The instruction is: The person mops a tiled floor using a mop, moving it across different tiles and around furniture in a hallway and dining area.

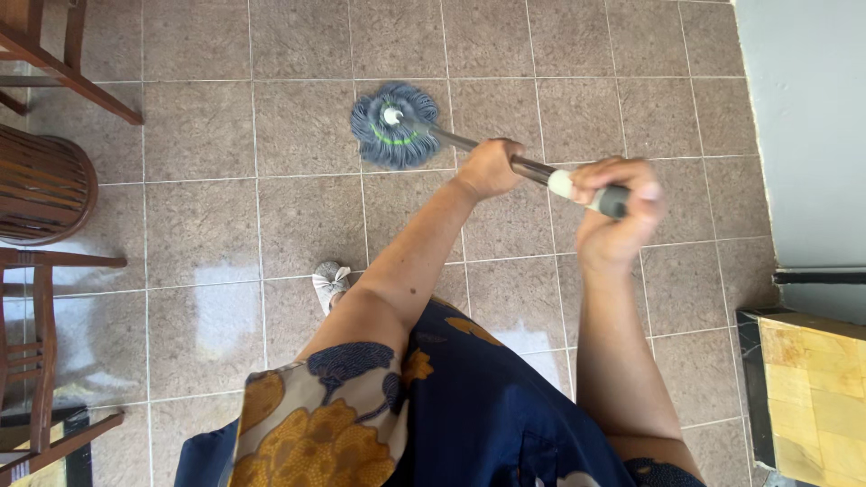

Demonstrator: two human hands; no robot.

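The floor is made of brown square tiles, and some of them are shining wet near the bottom, where light is bouncing off them. A person is standing on it and looking straight down at a mop. The mop head is lying flat on the tiles ahead, with its grey strings spreading out in a round shape around a green ring, so lots of strings are touching the floor at once. The handle is leaning back from the head up to the hands, which is letting the person stand tall while the head stays down low. The left hand is wrapping tight around the metal middle of the handle, fingers pressed together around it. The right hand is closing around the dark grip at the top end, squeezing it too. Holding it in two spots, one low and one high, is likely helping to steer and push it. The fingers are hiding parts of the handle. One shoe is peeking out past the left arm; the other foot is hiding under the blue flowered dress. Wooden chairs on the left and a yellow wooden box on the right are cut off by the picture's edges.
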